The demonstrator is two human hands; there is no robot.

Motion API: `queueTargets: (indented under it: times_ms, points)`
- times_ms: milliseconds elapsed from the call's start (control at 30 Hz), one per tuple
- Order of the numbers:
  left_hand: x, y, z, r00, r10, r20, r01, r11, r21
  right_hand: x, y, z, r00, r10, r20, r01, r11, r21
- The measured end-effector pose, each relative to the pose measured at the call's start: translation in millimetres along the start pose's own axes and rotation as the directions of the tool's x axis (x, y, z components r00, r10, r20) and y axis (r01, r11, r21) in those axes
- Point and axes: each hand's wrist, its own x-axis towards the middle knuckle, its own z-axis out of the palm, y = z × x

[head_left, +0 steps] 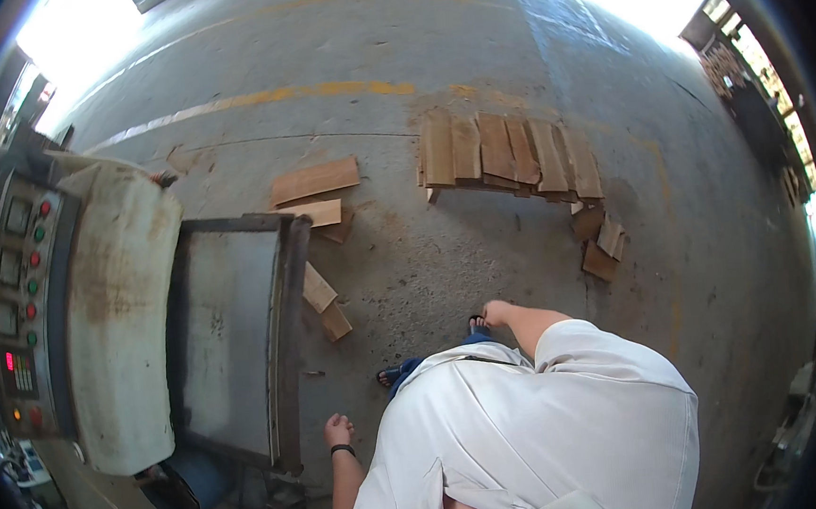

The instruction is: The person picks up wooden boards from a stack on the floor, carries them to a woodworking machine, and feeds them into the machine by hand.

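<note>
One big machine takes up the far left: a gray control panel (18, 291) with red and green buttons, then a pale rounded cover (119, 322) with rusty stains. Right of that is a flat metal top (229, 333) in a dark frame. Just past its right edge, two short boards (318, 287) lie overlapping on the floor (400, 274), and a bit farther forward there's a loose group of longer boards (316, 181), also on the floor.

My left hand (340, 430), black band on the wrist, hangs near the corner of the metal top in this view. The short boards are forward of those fingers, clearly apart from them. The fingers look loosely curled, but honestly can't tell if they're pressed together.

Next over, a sandal (388, 377) pokes out by my white shirt (533, 416). My right hand (497, 313) shows over the other foot, fingers pointing down and partly hidden, so can't tell if they're spread or pinching anything. Forward of them, well apart, is a row of brown boards (495, 149) side by side. Right of that, some small wood pieces (600, 262) lie in a heap.
</note>
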Motion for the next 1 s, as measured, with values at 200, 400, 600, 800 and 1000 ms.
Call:
queueTargets:
  times_ms: [200, 400, 600, 800, 1000]
  points:
    - [-25, 13, 100, 0.997, -0.033, 0.065, 0.021, 0.983, 0.181, -52, 94, 19, 0.99, 0.105, -0.095, -0.058, 0.91, 0.41]
    - [-68, 55, 228, 0.972, 0.03, 0.234, -0.16, 0.816, 0.556, -67, 209, 5, 0.909, 0.366, -0.199, -0.135, 0.71, 0.691]
    - [-83, 120, 335, 0.93, 0.167, 0.327, -0.343, 0.71, 0.614, -65, 304, 9, 0.839, 0.545, 0.017, -0.318, 0.464, 0.827]
    - [-6, 156, 402, 0.906, 0.084, 0.414, -0.354, 0.687, 0.635, -51, 327, 8, 0.826, 0.564, -0.027, -0.288, 0.461, 0.839]
    - [84, 215, 454, 0.885, 0.021, 0.466, -0.369, 0.641, 0.673, -4, 316, -80, 0.834, 0.538, 0.124, -0.371, 0.38, 0.847]
